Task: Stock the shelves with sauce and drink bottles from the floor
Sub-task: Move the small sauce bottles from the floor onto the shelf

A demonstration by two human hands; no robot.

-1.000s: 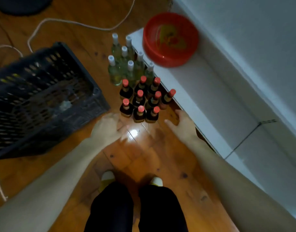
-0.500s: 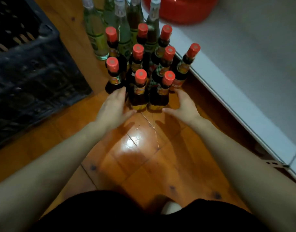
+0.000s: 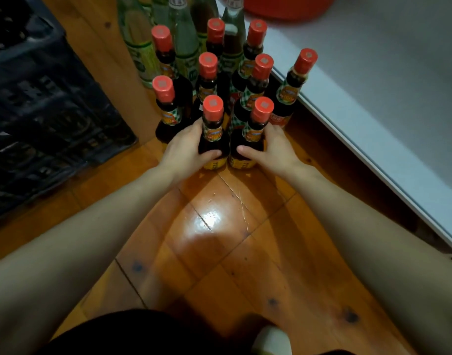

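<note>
Upright red-capped sauce bottles (image 3: 213, 129), floor-clustered

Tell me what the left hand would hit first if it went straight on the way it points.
The left hand grips the front-left sauce bottle, so that comes first. Pushed further, it would probably knock the red-capped bottle just behind, though the gap is hard to judge.

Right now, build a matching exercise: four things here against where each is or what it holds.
1 left hand
2 right hand
3 dark crate
4 red basin

A on the pale shelf
B grips the front-right sauce bottle
C on the floor, far left
D grips the front-left sauce bottle

Pairs: 1-D, 2-B, 3-C, 4-A
</note>
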